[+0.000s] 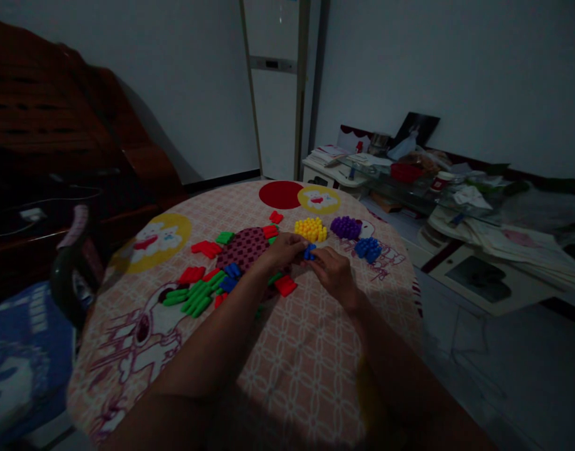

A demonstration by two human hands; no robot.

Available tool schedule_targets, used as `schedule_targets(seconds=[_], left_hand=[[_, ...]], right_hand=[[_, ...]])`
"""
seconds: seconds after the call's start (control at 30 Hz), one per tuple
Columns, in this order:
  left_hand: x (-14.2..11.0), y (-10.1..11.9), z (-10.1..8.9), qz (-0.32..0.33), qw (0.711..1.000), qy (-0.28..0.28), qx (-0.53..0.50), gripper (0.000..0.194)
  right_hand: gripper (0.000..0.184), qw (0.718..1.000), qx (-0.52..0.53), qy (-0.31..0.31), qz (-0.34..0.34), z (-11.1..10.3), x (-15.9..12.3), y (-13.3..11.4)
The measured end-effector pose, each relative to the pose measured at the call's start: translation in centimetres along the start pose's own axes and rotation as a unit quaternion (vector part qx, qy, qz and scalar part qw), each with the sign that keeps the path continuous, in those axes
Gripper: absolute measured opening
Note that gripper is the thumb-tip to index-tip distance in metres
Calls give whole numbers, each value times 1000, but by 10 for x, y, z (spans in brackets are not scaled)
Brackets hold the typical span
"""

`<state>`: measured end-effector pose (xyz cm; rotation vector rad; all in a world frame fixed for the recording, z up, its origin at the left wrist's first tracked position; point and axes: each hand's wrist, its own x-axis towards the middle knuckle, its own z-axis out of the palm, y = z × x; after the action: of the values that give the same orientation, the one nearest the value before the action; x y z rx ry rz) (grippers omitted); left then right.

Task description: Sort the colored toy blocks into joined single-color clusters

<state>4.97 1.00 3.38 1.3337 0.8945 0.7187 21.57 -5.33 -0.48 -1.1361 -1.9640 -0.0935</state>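
Between the fingertips of both hands is a small blue plastic building piece [309, 252], partly covered by the fingers. My left hand [285, 249] pinches it from the left and my right hand [333, 270] from the right. Just beyond them sits a cluster of yellow pieces [310, 229]. Purple pieces [346, 227] and more blue pieces [367, 249] lie in groups to the right. Left of my hands, green pieces [198, 295], red pieces [207, 248] and a few blue ones [230, 277] lie around a dark red checked patch [245, 249].
Everything lies on a round table with a patterned cloth [287, 357]. At the left stand a chair [69, 275] and a wooden bench [47, 125]. A tall white cabinet-like unit [275, 113] stands behind. Along the right wall a low cabinet [475, 269] carries papers and clutter.
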Motion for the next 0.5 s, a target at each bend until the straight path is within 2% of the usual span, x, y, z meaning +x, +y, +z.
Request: schedule_targets(seconds=[0.17,0.3,0.4,0.5], left_hand=[[-2,2,-3,1,1000,3,8,21],[-5,6,-3,-30,999,-5,37,25],[-7,10,-3,-39,998,-6,47,21],[-8,15,-6,-33,997,20,66,13]], right_hand=[[14,1000,19,1,13,-1,0,-3],[18,997,52,33,49,-2,2,-5],[18,988,83,62,115,-6,4,2],[20,967,72,92,224,-20,3,21]])
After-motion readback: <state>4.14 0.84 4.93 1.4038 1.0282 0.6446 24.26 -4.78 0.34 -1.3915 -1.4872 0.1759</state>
